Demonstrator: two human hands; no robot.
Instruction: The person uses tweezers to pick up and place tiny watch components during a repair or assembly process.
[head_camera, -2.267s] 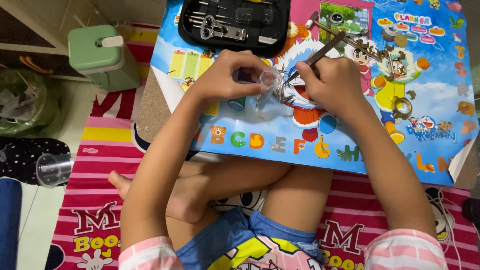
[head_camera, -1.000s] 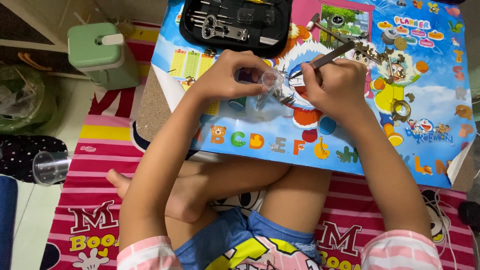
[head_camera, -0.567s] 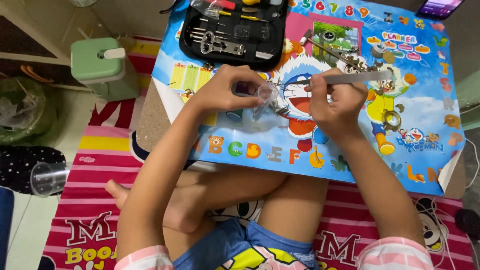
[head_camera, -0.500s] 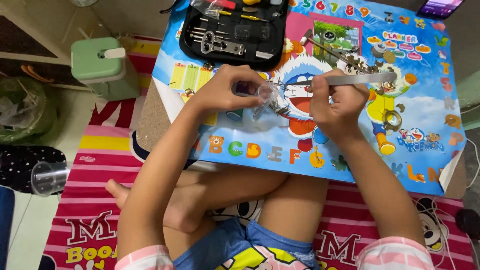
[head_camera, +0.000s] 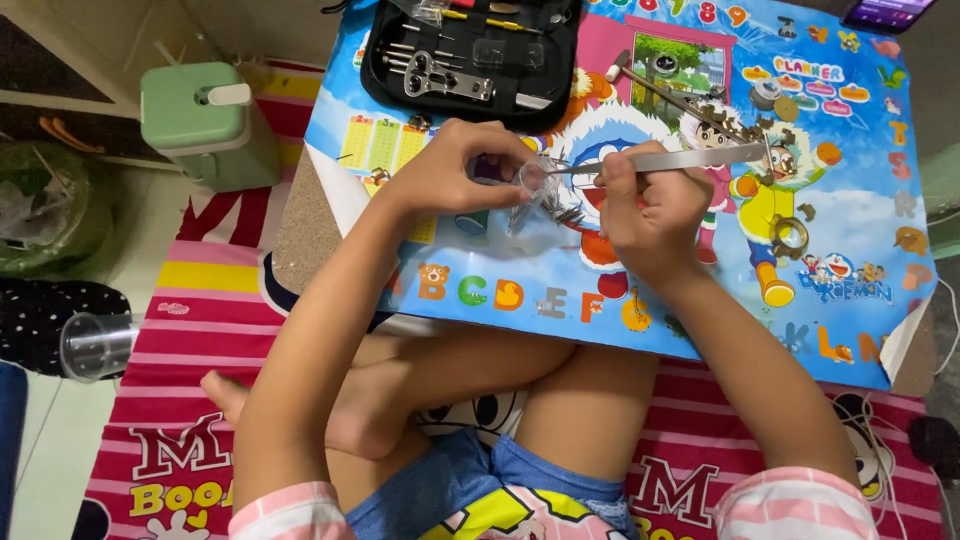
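Your left hand (head_camera: 445, 170) pinches a small clear container (head_camera: 533, 178), your right hand (head_camera: 650, 205) grips tweezers (head_camera: 665, 160) at its mouth, apparently mid-transfer; steady alignment comes next.

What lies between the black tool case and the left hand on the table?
In the head view, only a bare strip of the colourful cartoon mat separates the black tool case from the left hand.

Home floor: cartoon play mat (head_camera: 200, 300), low table (head_camera: 310, 220), alphabet poster (head_camera: 700, 300).
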